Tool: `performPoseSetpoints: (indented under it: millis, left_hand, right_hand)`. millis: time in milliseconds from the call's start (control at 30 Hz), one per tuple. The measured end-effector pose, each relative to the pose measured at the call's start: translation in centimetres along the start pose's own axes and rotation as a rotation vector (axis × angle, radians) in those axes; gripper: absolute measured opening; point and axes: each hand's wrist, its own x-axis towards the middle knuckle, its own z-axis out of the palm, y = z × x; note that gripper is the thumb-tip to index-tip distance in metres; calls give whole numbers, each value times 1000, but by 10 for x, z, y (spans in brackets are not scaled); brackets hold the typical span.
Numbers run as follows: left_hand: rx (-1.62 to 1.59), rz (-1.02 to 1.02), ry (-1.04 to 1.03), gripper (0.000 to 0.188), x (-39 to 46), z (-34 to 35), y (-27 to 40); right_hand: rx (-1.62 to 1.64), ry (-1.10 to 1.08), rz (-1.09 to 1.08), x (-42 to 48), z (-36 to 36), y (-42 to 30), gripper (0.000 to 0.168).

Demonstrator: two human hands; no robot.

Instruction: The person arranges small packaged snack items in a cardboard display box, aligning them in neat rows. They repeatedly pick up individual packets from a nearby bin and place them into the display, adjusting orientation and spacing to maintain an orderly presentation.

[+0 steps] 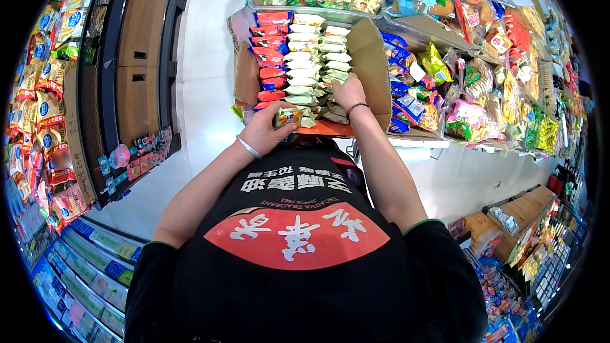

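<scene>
An open cardboard box point(369, 52) stands before me, filled with small snack packets in rows. Red and blue packets point(271, 57) line its left side; pale green-white packets point(304, 64) fill the middle column and, further right, another column of pale packets point(336, 52). At the box's near left corner, my left hand point(264, 128) grips a small snack packet point(289, 117) with an orange picture, thumb in front. My right hand point(351, 95) reaches inside along the right column, fingertips touching the pale packets there. Whether those fingers are closed on one is hidden.
Beyond the box sits a clear bin point(321, 9) of bagged snacks. To the right, boxes of packaged biscuits point(476, 81) crowd the display. A dark-framed wooden cabinet point(138, 57) and shelves of bagged snacks point(50, 100) stand left, across a pale tiled floor point(205, 66).
</scene>
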Motion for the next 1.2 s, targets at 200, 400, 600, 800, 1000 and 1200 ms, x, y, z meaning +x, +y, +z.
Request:
performPoseSetpoints:
  millis: [200, 400, 600, 800, 1000, 1200]
  left_hand:
    - [34, 22, -1, 38, -2, 1, -2]
    - [50, -33, -27, 37, -2, 1, 2]
    - [24, -7, 1, 37, -4, 3, 3]
    - [11, -8, 2, 37, -8, 3, -3]
    - [10, 14, 34, 35, -1, 9, -6]
    - [-37, -122, -47, 41, -1, 7, 2]
  right_hand:
    - [101, -79, -85, 36, 21, 24, 41]
    - [246, -175, -23, 35, 7, 22, 53]
    - [545, 61, 78, 38, 5, -5, 72]
    - [674, -97, 209, 76, 39, 3, 70]
    - [593, -169, 80, 57, 16, -2, 68]
    - [417, -51, 96, 65, 23, -22, 71]
